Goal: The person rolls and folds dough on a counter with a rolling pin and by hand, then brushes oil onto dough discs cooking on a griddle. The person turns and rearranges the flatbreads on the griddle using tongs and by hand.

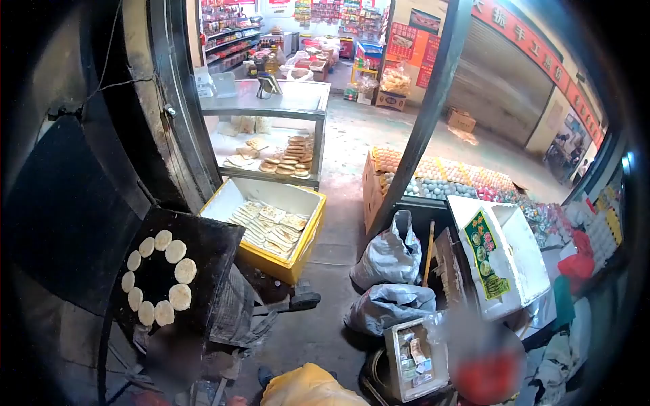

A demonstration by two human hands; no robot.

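Observation:
Neither my left hand nor my right hand can be made out. Yellow cloth (311, 386) fills the bottom middle, with a dark shoe tip (265, 375) beside it. Nearest on the left, a black griddle top (210, 254) carries a ring of pale round flatbreads (175, 252) around a dark centre. Beyond it stands a yellow-edged foam box (271, 268) with several stacked flatbreads (271, 223) inside. A small white foam box (399, 389) holding what look like banknotes (414, 358) sits at the lower right.
A glass display case (315, 128) holds browned breads (288, 159). Grey sacks (389, 260), a wooden stick (429, 254) and a large foam box (525, 257) stand on the right. Egg trays (460, 176) lie beyond the metal post (426, 122). Blurred dark and red patches hide parts of the foreground.

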